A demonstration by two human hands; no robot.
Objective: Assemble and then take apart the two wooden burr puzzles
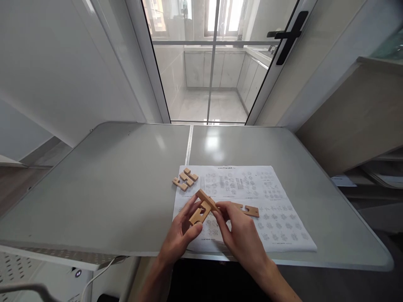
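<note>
Over the near part of a printed sheet, my left hand grips a notched wooden puzzle piece between thumb and fingers. A second wooden piece, a straight bar, lies across its upper end, and the two touch. My right hand pinches the lower right end of that bar with thumb and forefinger. Behind the right hand another notched wooden piece rests on the paper, its left part hidden by the fingers. Several more notched wooden pieces lie grouped at the sheet's upper left corner.
The paper sheet carries rows of small printed diagrams. It lies on a grey folding table with a seam down its middle. Beyond the far edge stands a glass door with a black handle. A white cable hangs at lower left.
</note>
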